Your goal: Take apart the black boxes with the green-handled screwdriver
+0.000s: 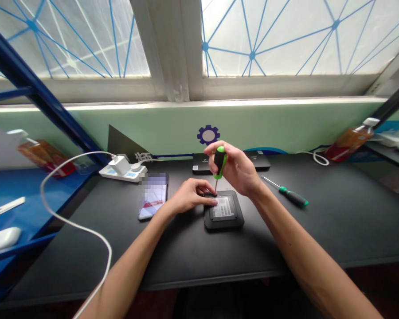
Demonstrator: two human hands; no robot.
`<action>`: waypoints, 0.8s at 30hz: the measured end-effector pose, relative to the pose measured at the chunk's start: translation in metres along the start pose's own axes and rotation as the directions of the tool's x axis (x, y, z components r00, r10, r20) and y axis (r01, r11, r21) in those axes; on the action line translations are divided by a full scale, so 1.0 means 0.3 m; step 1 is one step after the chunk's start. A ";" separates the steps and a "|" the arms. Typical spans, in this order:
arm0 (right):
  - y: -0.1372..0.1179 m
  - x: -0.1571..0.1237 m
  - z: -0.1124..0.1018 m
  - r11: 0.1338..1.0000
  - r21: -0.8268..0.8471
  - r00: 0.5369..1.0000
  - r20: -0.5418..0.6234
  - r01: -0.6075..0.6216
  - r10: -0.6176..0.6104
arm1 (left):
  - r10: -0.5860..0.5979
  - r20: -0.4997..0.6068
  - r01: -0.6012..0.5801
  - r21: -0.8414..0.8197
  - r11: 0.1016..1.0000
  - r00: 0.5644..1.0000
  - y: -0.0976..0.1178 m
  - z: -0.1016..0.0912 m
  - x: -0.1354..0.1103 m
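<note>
A small black square device (237, 212) with a printed label lies flat on the black table in the head view. My left hand (193, 195) grips its far left corner, thumb on top near the label. My right hand (234, 166) is closed round the green and black handle of a screwdriver (220, 163). The shaft points steeply down, and its tip meets the device near the far left corner, close to my left fingertips. Whether the tip sits in a screw is too small to tell. A second screwdriver (293, 196) lies to the right of my right forearm.
A phone (154, 197) lies left of my left hand. Behind it is a white power strip (123, 174) with a plugged-in charger; its white cable (86, 228) loops over my left forearm. Black boxes (201, 164) lie behind my hands. A bottle (350, 141) stands at the back right.
</note>
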State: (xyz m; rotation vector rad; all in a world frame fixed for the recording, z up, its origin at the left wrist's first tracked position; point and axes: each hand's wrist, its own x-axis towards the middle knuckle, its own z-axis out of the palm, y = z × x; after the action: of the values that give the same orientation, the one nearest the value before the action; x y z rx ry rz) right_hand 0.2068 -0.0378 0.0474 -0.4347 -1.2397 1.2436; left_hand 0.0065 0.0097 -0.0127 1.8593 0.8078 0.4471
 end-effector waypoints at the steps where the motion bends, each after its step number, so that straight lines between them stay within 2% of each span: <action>1: -0.001 0.000 0.000 1.000 -0.015 1.000 0.015 -0.006 0.006 | -0.001 0.001 0.001 0.000 1.000 1.000 0.002 0.001 0.000; 6: -0.001 -0.001 0.006 0.999 -0.035 0.997 -0.068 0.028 -0.030 | 0.003 0.001 -0.003 0.002 1.000 1.000 0.006 0.004 0.000; 10: -0.013 -0.002 0.000 0.999 0.026 1.000 -0.008 0.026 -0.026 | -0.009 0.004 0.009 -0.006 1.000 1.000 0.005 0.003 0.000; 13: -0.014 -0.002 -0.010 1.000 -0.016 0.999 0.040 -0.012 0.012 | -0.003 0.000 0.003 0.000 1.000 1.000 0.005 0.003 0.000; 19: -0.002 -0.009 -0.006 0.999 -0.050 1.000 -0.028 0.010 -0.011 | 0.002 -0.011 -0.002 0.019 1.000 1.000 0.015 0.007 -0.002; 24: -0.012 -0.007 -0.006 1.000 -0.019 1.000 0.025 -0.015 0.016 | -0.006 -0.004 0.006 0.011 1.000 1.000 0.015 0.007 -0.004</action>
State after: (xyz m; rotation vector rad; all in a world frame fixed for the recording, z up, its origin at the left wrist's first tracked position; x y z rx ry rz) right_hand 0.2104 -0.0402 0.0488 -0.4447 -1.2721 1.2547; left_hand 0.0085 0.0064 -0.0093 1.8665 0.8197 0.4439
